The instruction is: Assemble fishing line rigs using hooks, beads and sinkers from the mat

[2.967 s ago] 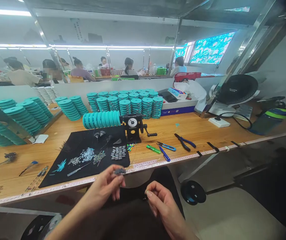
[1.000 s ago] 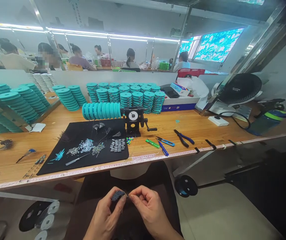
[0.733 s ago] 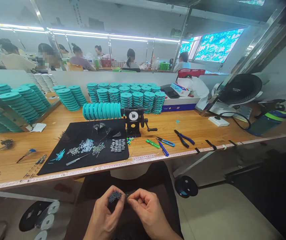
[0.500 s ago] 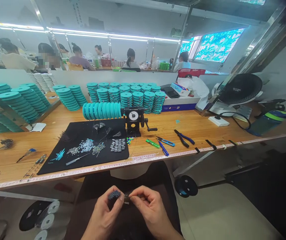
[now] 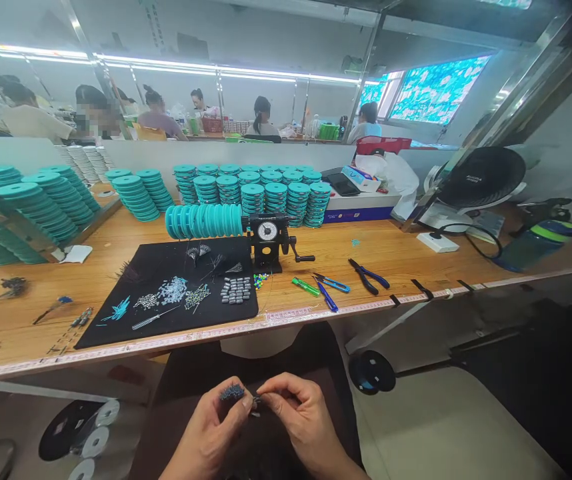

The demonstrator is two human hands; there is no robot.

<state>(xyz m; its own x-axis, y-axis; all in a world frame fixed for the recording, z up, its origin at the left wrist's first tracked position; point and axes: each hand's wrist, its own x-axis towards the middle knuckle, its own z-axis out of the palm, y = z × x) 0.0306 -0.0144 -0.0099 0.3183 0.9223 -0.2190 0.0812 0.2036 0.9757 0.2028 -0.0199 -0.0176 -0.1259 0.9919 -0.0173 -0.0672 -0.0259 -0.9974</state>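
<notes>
My left hand (image 5: 219, 420) is closed around a bundle of thin dark strands with bluish tips (image 5: 232, 392), which stick up above its thumb and forefinger. Over my lap, my right hand (image 5: 299, 407) pinches at a small dark piece (image 5: 256, 402) just beside the left thumb; what exactly its fingertips hold is too small to make out. On the bench ahead lies a black mat (image 5: 166, 260) with small white beads (image 5: 173, 291), metal bits (image 5: 197, 297), grey cylinders (image 5: 236, 291) and turquoise sticks (image 5: 120, 309).
A hand-cranked winder (image 5: 267, 233) carries turquoise spools (image 5: 203, 221). Stacked turquoise spools (image 5: 253, 199) stand behind it. Pliers (image 5: 366, 276), blue snips (image 5: 327, 297) and a green tool (image 5: 305, 287) lie right of the mat. A fan (image 5: 481, 177) and bottle (image 5: 536, 247) are far right.
My left hand has shifted slightly right, closer to the right fingertips, and the strand bundle has moved with it. The right hand stays nearly in place.
</notes>
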